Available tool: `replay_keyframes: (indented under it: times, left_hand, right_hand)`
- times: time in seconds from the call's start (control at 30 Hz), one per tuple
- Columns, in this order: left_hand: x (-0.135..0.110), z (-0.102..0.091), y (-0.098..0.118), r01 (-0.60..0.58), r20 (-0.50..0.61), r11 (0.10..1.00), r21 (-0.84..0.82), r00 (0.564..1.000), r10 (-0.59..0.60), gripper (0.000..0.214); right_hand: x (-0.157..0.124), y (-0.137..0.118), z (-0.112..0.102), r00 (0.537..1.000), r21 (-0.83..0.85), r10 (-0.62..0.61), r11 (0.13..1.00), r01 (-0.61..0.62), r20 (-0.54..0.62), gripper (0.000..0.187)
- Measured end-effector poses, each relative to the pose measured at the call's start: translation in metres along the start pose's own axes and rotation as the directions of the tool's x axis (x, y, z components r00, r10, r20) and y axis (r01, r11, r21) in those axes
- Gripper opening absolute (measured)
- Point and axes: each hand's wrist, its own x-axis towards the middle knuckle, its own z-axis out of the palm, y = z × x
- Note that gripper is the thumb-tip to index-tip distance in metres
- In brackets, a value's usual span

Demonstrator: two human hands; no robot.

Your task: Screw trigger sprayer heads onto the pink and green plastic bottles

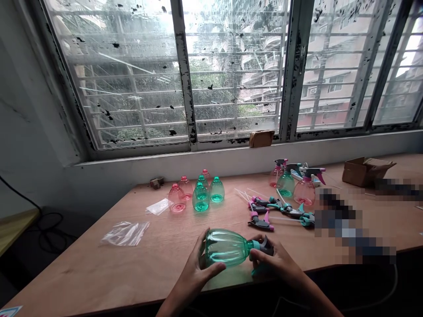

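Close to the table's front edge, a clear green spray bottle (226,248) lies on its side in the air between my hands. My left hand (198,266) wraps around its wide base end, thumb along the near side. At the neck, my right hand (272,257) is closed on the dark grey and teal spray head (262,246), which sits on the bottle's mouth. How tightly the head is joined to the neck I cannot tell. Beyond my right hand lie several loose spray heads (261,221) with thin tubes, some pink and grey, others teal and grey.
Several open red and green bottles (201,198) stand at the back left. Bottles with spray heads (304,192) stand at the back right, near a cardboard box (365,171). A plastic bag (126,233) lies on the left of the table (148,275). A blurred patch covers the right side.
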Motion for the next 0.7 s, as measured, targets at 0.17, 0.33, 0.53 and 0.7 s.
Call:
replay_keyframes:
  times: [0.17, 0.33, 0.53, 0.7]
  left_hand:
    - [-0.001, 0.003, -0.002, -0.056, 0.028, 0.998, -0.024, 0.998, 0.056, 0.1]
    - [-0.001, 0.0, -0.005, -0.003, -0.054, 0.999, -0.038, 0.999, 0.001, 0.095]
    - [0.001, -0.001, -0.005, -0.026, -0.029, 0.999, -0.029, 0.999, 0.025, 0.092]
    - [0.001, 0.001, -0.004, -0.067, 0.024, 0.998, 0.003, 0.997, 0.067, 0.097]
  right_hand:
    - [0.0, -0.001, 0.0, 1.0, 0.006, -0.013, 1.0, 0.013, -0.017, 0.041]
    - [0.003, 0.006, -0.002, 1.0, -0.012, -0.007, 1.0, 0.007, 0.012, 0.041]
    - [0.003, 0.006, -0.002, 1.0, -0.013, -0.011, 1.0, 0.011, -0.005, 0.041]
    - [0.005, 0.008, -0.003, 1.0, -0.011, -0.022, 1.0, 0.022, -0.011, 0.04]
